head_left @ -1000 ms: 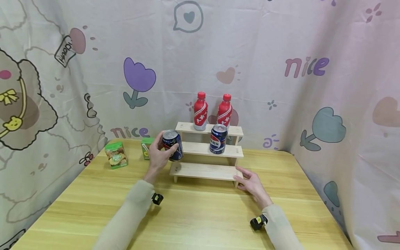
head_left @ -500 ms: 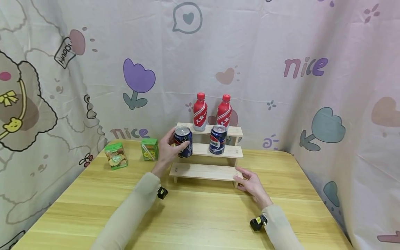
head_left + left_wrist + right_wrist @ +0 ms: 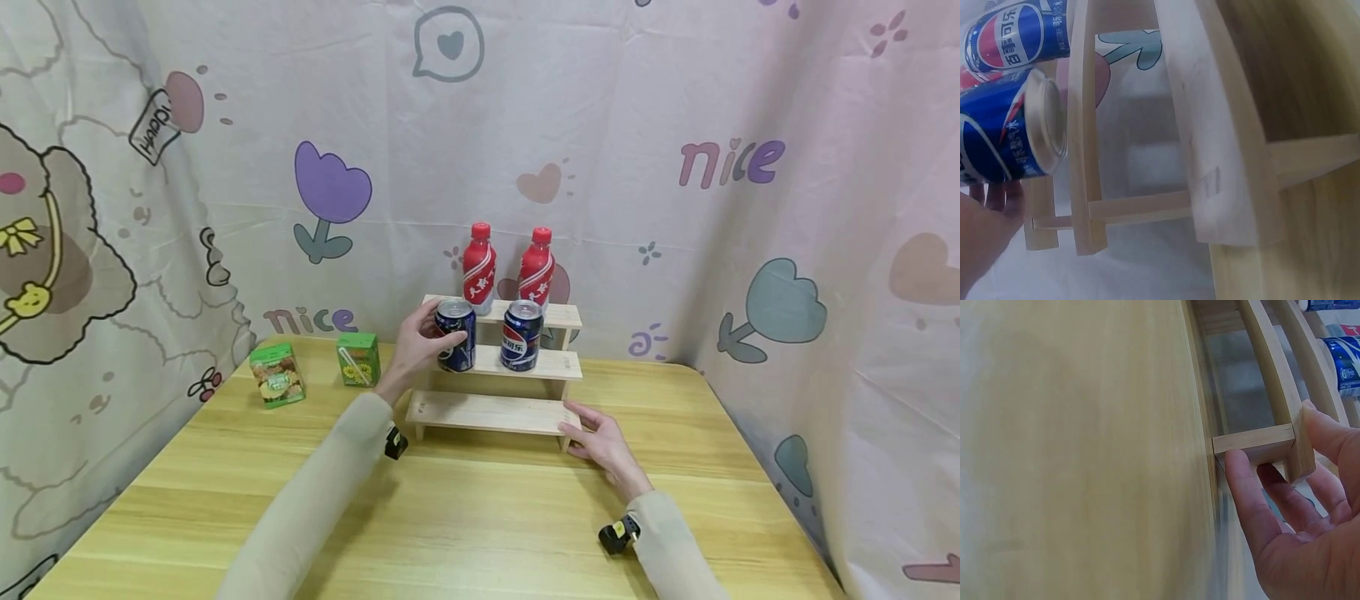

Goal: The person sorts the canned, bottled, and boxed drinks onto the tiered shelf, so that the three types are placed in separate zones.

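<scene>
My left hand [image 3: 416, 346] grips a blue cola can [image 3: 463, 357] upright at the left end of the middle tier of a wooden three-tier stand [image 3: 487, 411]. In the left wrist view the can's base [image 3: 1047, 122] is close to the shelf edge; whether it touches I cannot tell. Another blue cola can [image 3: 520, 342] stands to its right on that tier. My right hand [image 3: 603, 442] holds the right end of the lowest tier, thumb on top and a finger against the leg [image 3: 1254, 439]. Two red bottles [image 3: 478, 271] stand on the top tier.
Left of the stand, a green carton with a straw [image 3: 358, 360] and a green snack box [image 3: 277, 375] stand on the wooden table [image 3: 480, 517]. A patterned curtain [image 3: 615, 108] hangs behind and at both sides.
My left hand has carried the can rightward from beside the stand to over the middle tier's left end. The green carton behind that hand has come into full view. The right hand stays put.
</scene>
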`<state>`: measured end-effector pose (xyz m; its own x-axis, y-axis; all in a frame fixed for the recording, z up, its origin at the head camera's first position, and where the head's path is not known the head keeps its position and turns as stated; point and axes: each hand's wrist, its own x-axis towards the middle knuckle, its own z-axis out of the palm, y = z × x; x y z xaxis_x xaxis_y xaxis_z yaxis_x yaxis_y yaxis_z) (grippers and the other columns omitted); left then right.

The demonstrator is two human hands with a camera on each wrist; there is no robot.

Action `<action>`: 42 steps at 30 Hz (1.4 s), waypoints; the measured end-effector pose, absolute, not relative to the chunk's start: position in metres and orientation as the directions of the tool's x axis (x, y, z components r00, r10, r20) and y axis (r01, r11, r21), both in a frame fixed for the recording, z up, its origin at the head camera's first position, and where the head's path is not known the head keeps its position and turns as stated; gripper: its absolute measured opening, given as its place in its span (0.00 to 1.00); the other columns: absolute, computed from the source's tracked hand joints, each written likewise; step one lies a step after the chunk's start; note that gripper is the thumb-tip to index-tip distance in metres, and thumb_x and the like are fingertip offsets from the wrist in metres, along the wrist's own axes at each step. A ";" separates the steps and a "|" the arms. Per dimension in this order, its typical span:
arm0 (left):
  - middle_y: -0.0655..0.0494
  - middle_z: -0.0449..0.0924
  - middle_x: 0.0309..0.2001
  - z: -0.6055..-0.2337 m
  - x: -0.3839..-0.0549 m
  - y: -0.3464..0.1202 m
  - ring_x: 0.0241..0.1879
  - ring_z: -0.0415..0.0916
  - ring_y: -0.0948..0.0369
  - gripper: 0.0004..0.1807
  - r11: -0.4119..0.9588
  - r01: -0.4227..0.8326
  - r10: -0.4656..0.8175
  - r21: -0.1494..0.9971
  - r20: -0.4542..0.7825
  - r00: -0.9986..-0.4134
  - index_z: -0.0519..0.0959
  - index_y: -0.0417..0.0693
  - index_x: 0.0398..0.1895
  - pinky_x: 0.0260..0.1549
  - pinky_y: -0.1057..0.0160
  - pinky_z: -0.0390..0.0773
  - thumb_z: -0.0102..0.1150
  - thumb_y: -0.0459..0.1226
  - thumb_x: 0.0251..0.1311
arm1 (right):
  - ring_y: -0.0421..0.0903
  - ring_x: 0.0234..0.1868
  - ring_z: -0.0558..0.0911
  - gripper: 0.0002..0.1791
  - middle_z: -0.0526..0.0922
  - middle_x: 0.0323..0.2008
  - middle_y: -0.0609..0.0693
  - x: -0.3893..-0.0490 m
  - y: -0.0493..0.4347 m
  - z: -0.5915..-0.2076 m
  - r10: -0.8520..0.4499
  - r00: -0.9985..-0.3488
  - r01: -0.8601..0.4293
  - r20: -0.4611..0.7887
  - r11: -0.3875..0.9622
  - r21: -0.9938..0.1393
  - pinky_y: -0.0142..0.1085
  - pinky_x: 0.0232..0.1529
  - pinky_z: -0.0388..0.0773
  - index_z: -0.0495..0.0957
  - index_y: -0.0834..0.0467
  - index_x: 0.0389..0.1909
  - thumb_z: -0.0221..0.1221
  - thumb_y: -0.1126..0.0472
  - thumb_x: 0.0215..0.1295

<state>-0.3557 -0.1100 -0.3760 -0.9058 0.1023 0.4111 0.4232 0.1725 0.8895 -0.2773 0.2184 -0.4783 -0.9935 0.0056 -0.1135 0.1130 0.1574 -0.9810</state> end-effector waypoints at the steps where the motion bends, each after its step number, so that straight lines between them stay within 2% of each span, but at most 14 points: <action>1: 0.45 0.78 0.58 -0.376 -0.357 -0.109 0.54 0.78 0.49 0.39 0.173 0.413 0.115 0.894 0.399 -0.910 0.68 0.55 0.69 0.56 0.49 0.76 0.73 0.42 0.52 | 0.46 0.45 0.83 0.32 0.68 0.67 0.68 -0.277 0.218 -0.478 0.004 -0.994 0.113 -0.114 0.157 -0.981 0.45 0.45 0.84 0.68 0.59 0.69 0.64 0.64 0.64; 10: 0.48 0.75 0.62 -0.370 -0.368 -0.098 0.59 0.74 0.47 0.42 0.164 0.351 0.176 0.922 0.323 -0.930 0.68 0.53 0.69 0.61 0.49 0.73 0.76 0.43 0.48 | 0.46 0.45 0.84 0.32 0.69 0.66 0.67 -0.277 0.218 -0.479 0.002 -0.994 0.111 -0.112 0.154 -0.982 0.45 0.45 0.84 0.68 0.58 0.69 0.64 0.64 0.64; 18: 0.51 0.73 0.63 -0.362 -0.374 -0.093 0.61 0.71 0.48 0.47 0.270 0.288 0.167 0.919 0.250 -0.954 0.68 0.60 0.69 0.58 0.45 0.74 0.78 0.49 0.42 | 0.45 0.45 0.84 0.32 0.69 0.66 0.68 -0.275 0.217 -0.479 0.000 -0.994 0.105 -0.106 0.160 -0.982 0.45 0.45 0.84 0.68 0.59 0.68 0.64 0.63 0.64; 26: 0.50 0.74 0.63 -0.356 -0.379 -0.095 0.63 0.70 0.50 0.48 0.256 0.260 0.211 0.931 0.208 -0.955 0.68 0.57 0.70 0.61 0.46 0.72 0.80 0.47 0.42 | 0.46 0.46 0.83 0.32 0.68 0.67 0.68 -0.279 0.219 -0.481 -0.008 -0.994 0.104 -0.106 0.154 -0.983 0.44 0.45 0.84 0.68 0.59 0.69 0.64 0.64 0.64; 42: 0.51 0.75 0.61 -0.355 -0.383 -0.095 0.61 0.71 0.50 0.47 0.248 0.255 0.226 0.935 0.200 -0.953 0.69 0.57 0.69 0.59 0.46 0.74 0.80 0.47 0.41 | 0.46 0.45 0.84 0.33 0.69 0.66 0.68 -0.278 0.219 -0.481 -0.006 -0.995 0.095 -0.096 0.142 -0.985 0.42 0.43 0.84 0.69 0.58 0.68 0.66 0.62 0.62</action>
<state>-0.3829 -0.0952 -0.3553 -0.9534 0.2261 0.1999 0.2548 0.2480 0.9347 -0.2777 0.2192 -0.4814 -0.9953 -0.0059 -0.0963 0.0945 0.1416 -0.9854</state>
